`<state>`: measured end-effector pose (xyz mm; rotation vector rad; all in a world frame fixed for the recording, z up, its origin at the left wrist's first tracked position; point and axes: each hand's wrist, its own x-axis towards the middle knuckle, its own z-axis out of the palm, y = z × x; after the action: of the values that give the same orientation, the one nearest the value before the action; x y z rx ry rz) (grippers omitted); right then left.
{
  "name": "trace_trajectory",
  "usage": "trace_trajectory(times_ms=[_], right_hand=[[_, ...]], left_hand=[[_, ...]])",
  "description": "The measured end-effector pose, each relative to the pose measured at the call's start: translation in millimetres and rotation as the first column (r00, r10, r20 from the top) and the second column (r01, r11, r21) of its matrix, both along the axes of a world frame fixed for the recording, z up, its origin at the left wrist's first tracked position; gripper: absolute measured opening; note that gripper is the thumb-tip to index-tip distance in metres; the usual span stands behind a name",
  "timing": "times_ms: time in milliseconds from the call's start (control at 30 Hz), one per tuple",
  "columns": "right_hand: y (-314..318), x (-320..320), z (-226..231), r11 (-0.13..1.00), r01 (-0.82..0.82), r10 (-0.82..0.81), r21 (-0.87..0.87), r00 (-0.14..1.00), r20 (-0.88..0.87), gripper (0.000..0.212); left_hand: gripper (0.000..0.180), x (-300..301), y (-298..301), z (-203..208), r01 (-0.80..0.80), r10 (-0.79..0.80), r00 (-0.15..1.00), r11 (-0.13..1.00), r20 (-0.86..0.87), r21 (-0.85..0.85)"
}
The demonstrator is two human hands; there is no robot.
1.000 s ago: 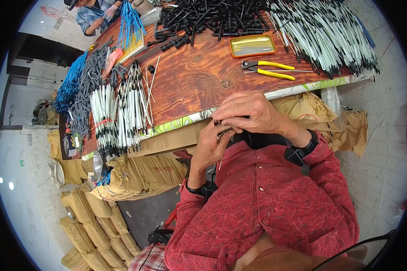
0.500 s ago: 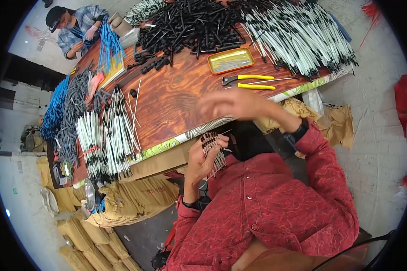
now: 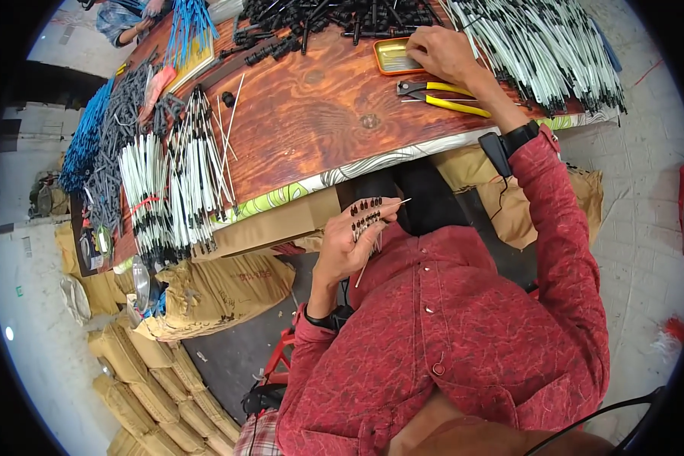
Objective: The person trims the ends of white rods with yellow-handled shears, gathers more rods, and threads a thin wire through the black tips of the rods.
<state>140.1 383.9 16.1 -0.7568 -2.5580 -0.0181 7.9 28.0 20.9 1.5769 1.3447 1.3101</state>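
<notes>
My left hand [image 3: 343,247], in front of my belly, is closed around a bundle of thin white rods with black tips [image 3: 366,220]. The black tips stand up in rows between the fingers, and one thin pale stick juts out beside the fingertips. Over at the table's far side, my right hand [image 3: 444,55] reaches into a small orange-rimmed tray [image 3: 391,70] of thin pale pins. Its fingers are bent and drawn together, covering the tray's right part; what they pinch is hidden. Nearest to it lie end-cutting pliers with yellow handles [image 3: 456,105].
White rods with black ends [image 3: 532,61] form a large pile at the far right. Black parts [image 3: 319,15] heap up at the back. White bundles [image 3: 194,175], grey parts [image 3: 121,114] and blue rods [image 3: 87,137] lie at left. Another person's hand [image 3: 137,29] shows top left.
My right hand has moved from the table's front edge up and away to the tray. My left hand still holds the rods. The view has tilted down slightly.
</notes>
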Motion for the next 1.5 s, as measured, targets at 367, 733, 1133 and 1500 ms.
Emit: trace_trajectory(times_ms=[367, 733, 1133, 1500], right_hand=[[-3, 16, 17, 0.996, 0.005, 0.007, 0.086, 0.991, -0.135, 0.014], [-69, 14, 51, 0.836, -0.270, 0.111, -0.478, 0.936, -0.334, 0.014], [-180, 30, 49, 0.513, -0.670, 0.468, -0.536, 0.742, -0.480, 0.016], [-184, 29, 46, 0.573, -0.656, 0.443, -0.492, 0.752, -0.488, 0.018]], left_hand=[[0.027, 1, -2, -1, 0.030, -0.029, 0.996, 1.000, 0.086, -0.006], [0.030, -4, -1, 0, -0.026, 0.027, 0.995, 1.000, 0.095, -0.009], [0.029, -5, 0, -1, -0.073, 0.074, 0.997, 0.997, 0.038, -0.029], [0.028, -6, 5, 2, -0.044, 0.044, 0.999, 0.999, -0.010, 0.007]])
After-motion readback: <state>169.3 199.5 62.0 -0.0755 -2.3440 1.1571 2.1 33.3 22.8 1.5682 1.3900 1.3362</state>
